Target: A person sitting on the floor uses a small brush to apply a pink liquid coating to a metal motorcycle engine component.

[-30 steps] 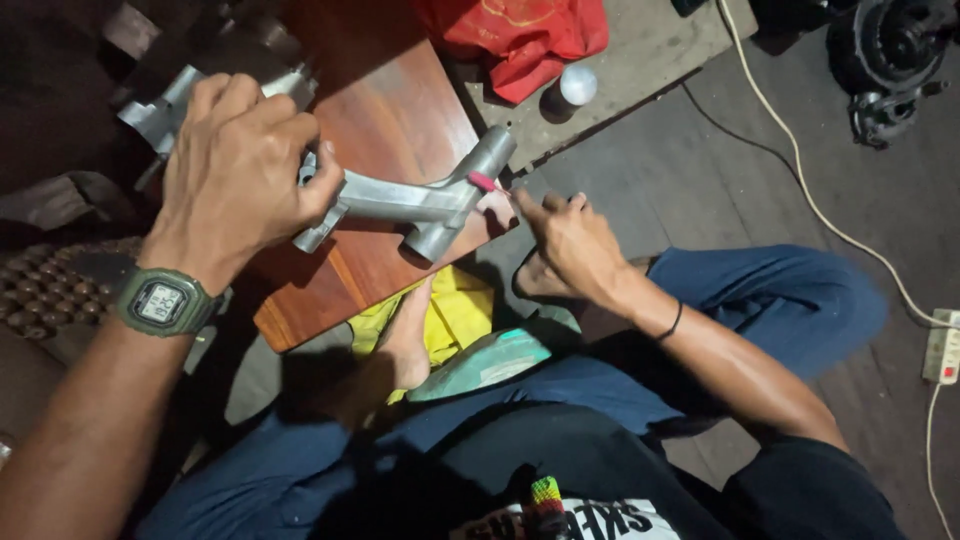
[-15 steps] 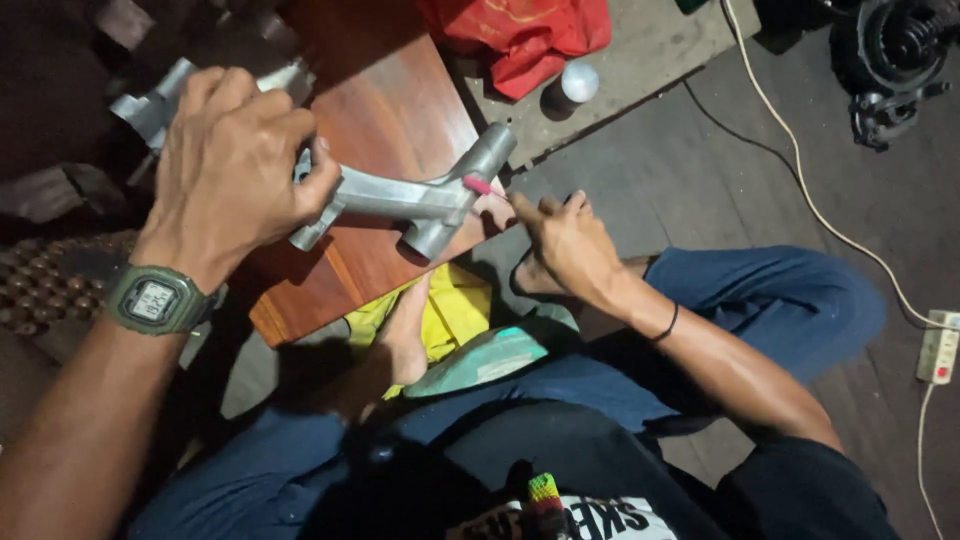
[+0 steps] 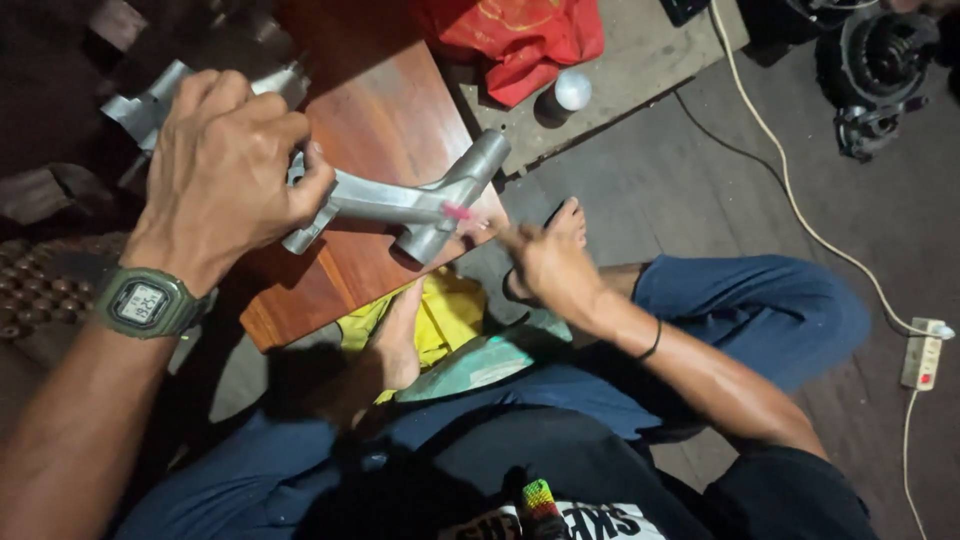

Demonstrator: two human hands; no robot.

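Seen from the head camera looking down, the left hand is clenching around one end of a grey metal tube joint, gripping it from above with the fingers wrapped over the part and the thumb pressing along its side. The joint is lying across a reddish wooden board, with its branching tubes pointing toward the right edge of that board. A green digital watch is sitting on the left wrist. The right hand is pinching a small pink tool between its fingertips and is holding the tip against the joint near its short lower tube; the tool is too small and blurred to identify further. A thin black band is circling the right wrist. The person is sitting on the dark floor in blue trousers, with a bare foot resting on a yellow cloth just under the board. Beyond the board, a red bag and a white ball are lying on a pale slab. A cream cable is running across the floor to a white power strip at the right.
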